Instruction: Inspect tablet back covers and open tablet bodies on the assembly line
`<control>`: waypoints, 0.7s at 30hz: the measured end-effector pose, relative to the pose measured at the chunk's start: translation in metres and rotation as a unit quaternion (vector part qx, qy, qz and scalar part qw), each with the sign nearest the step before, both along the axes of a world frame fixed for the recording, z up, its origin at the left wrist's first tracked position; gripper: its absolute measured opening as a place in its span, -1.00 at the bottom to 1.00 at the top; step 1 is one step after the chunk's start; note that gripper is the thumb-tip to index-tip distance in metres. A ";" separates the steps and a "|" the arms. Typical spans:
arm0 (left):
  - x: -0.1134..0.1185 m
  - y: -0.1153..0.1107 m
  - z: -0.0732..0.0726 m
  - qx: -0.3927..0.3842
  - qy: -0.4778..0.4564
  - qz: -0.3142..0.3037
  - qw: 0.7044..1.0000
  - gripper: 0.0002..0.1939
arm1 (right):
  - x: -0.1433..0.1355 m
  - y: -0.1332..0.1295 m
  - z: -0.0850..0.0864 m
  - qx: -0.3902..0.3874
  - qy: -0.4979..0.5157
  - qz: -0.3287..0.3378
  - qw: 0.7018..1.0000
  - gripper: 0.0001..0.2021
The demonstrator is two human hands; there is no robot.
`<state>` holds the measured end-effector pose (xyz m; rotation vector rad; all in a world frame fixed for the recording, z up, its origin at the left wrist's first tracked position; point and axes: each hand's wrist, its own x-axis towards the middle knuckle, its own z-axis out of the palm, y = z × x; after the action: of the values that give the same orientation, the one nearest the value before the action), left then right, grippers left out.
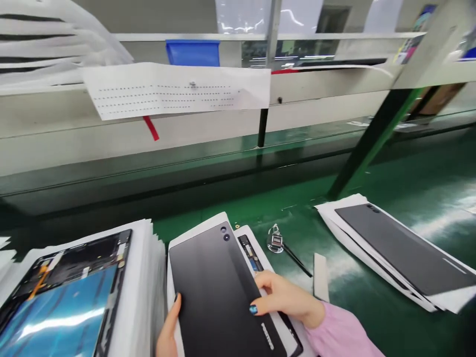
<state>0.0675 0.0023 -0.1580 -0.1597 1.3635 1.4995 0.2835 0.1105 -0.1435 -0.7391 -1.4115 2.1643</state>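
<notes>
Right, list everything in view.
Panels: 2, dark grey, bottom centre, right
Opened devices: 2, black and blue, left, bottom centre
Sheet stacks: 2, white, left
Loose sheets: several, white, under panels
Round object: 1, silvery, beside bar
Bar: 1, pale, right of centre
Bench: 1, green, right
Rail: 1, pale, above bench
Printed sheet: 1, white, on rail
Bin: 1, blue, top
Strips: 2, red, top
Left hand: 1, dark nail, held panel's left edge
Right hand: 1, pink sleeve, held panel's right edge

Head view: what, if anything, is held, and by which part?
Dark grey rectangular tablet cover: left hand on its left edge, right hand on its right edge.
</notes>
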 end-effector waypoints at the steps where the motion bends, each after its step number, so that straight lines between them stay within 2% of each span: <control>1: 0.002 0.002 0.000 0.001 -0.012 0.003 1.000 -0.25 | 0.000 0.000 -0.001 -0.006 -0.006 -0.002 1.000 -0.71; 7: 0.005 0.004 0.006 0.015 -0.024 0.015 0.999 -0.44 | -0.001 0.002 0.001 -0.012 -0.011 0.001 1.000 -0.67; 10: 0.004 0.003 0.004 0.020 -0.033 0.013 0.999 -0.48 | -0.001 0.003 0.008 0.029 -0.009 -0.003 1.000 -0.68; 12: 0.004 0.003 0.003 0.014 -0.044 0.006 0.999 -0.49 | -0.001 0.004 0.012 0.096 -0.015 -0.012 0.995 -0.68; 14: 0.004 0.003 0.002 0.008 -0.055 -0.003 0.998 -0.50 | 0.000 0.005 0.013 0.173 -0.028 -0.039 0.984 -0.63; 16: 0.003 0.001 0.000 0.006 -0.070 -0.019 0.997 -0.52 | 0.002 0.007 0.014 0.218 -0.038 -0.083 0.972 -0.58; 21: 0.002 -0.003 -0.001 -0.011 -0.095 -0.045 0.994 -0.58 | 0.009 0.008 0.010 0.223 -0.005 -0.156 0.962 -0.61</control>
<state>0.0692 -0.0002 -0.1593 -0.2457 1.2202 1.3591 0.2922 0.1186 -0.1334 -0.7383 -1.5881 1.5316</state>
